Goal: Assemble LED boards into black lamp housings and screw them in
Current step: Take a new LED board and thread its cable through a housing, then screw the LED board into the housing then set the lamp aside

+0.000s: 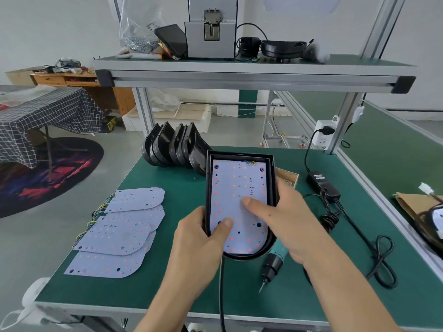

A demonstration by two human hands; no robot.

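Observation:
A black lamp housing (pixel 239 155) lies in the middle of the green table with a white LED board (pixel 236 188) seated inside it. My left hand (pixel 199 238) grips the housing's lower left wall, its thumb pressing on the board. My right hand (pixel 285 219) holds the right wall, with its thumb lying across the board's middle. An electric screwdriver (pixel 273 262) lies just below the housing, partly under my right wrist.
Several loose LED boards (pixel 119 231) are fanned out at the left. A row of black housings (pixel 175 146) stands at the back. A small box of screws (pixel 288 179) sits right of the housing. A power adapter (pixel 322 182) and cables (pixel 381 264) lie at the right.

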